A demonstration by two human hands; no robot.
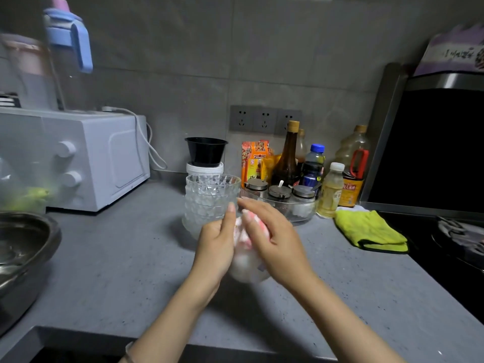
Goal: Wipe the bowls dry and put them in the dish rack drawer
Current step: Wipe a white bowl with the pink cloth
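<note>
rubbing a glass bowl (248,271) held up over the counter (125,271), the left hand (217,244) wraps round its side while the right hand (275,239) bends its fingers (262,212) over a pink cloth (248,226) pressed on it. if the bowl is slippy it might drop and break, or bump the stack of bowls (209,200) just behind.

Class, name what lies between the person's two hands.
In the head view, a pink-and-white cloth and a blurred clear bowl lie between the left hand and the right hand.
</note>
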